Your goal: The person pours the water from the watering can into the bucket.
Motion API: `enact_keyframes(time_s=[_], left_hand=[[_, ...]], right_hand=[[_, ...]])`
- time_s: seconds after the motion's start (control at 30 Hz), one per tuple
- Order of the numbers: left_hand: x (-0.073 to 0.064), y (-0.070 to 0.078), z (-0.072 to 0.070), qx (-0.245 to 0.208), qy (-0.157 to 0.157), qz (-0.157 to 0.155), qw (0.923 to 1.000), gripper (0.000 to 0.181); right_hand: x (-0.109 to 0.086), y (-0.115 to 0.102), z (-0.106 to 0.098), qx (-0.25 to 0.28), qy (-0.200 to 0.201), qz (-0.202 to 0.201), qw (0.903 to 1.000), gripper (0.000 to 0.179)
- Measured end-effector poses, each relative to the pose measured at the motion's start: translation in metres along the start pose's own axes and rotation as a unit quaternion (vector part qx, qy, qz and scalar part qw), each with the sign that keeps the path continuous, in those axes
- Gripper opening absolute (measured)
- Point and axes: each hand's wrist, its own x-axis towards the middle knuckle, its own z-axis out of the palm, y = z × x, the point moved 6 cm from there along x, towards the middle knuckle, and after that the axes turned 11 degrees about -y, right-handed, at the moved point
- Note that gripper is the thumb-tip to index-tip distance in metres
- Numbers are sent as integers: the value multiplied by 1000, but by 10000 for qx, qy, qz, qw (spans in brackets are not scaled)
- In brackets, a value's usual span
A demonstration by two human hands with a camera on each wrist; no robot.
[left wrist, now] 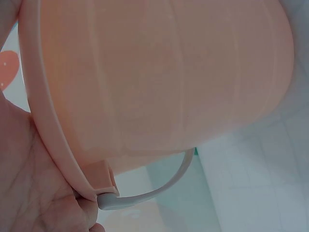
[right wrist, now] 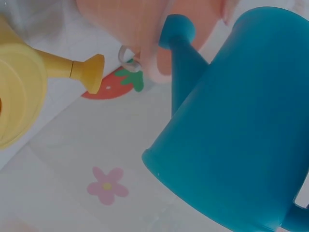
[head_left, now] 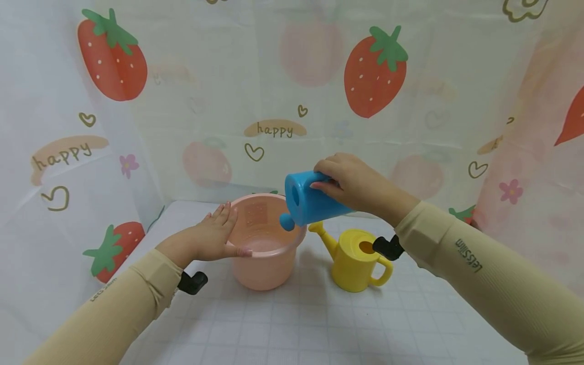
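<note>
My right hand point(head_left: 353, 182) grips a blue watering can point(head_left: 319, 205) from above. The can is tipped far forward, and its round spout head point(head_left: 287, 222) hangs over the inside of a pink bucket point(head_left: 264, 271) near the right rim. At the bucket's left side my left hand point(head_left: 207, 235) rests on the rim, fingers straight and thumb across the front edge. In the left wrist view the palm lies along the rim, beside a grey bail handle point(left wrist: 159, 193). In the right wrist view the can's body point(right wrist: 241, 125) fills the right side, its handle mostly out of frame.
A yellow watering can point(head_left: 351, 268) stands upright to the right of the bucket, its spout pointing left toward it. The table has a white grid-patterned cover point(head_left: 274, 329). A strawberry-print curtain point(head_left: 274, 76) encloses the back and both sides.
</note>
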Motion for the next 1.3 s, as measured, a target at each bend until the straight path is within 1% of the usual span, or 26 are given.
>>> enact_keyframes(time_s=[0.13, 0.27, 0.5, 0.73, 0.97, 1.1, 1.3], left_hand=[[0, 0, 0, 6, -4, -13, 10000, 123], [0, 1, 0, 0, -1, -13, 10000, 123], [-1, 2, -2, -10, 27, 26, 10000, 122], [0, 1, -1, 46, 20, 27, 10000, 122], [0, 1, -1, -6, 12, 48, 10000, 122], [0, 1, -1, -52, 11, 72, 10000, 122], [0, 0, -1, -42, 19, 64, 10000, 122]], right_hand=[[-1, 0, 0, 35, 8, -32, 10000, 20], [-2, 3, 1, 71, -40, 42, 10000, 19], [-5, 6, 2, 173, -5, 184, 9997, 21], [-10, 17, 5, 435, 7, 534, 9976, 19], [-20, 30, 8, 693, 163, 899, 9934, 22], [-26, 37, 10, 863, 337, 1143, 9891, 23], [-36, 49, 18, 1137, 552, 1506, 9805, 30]])
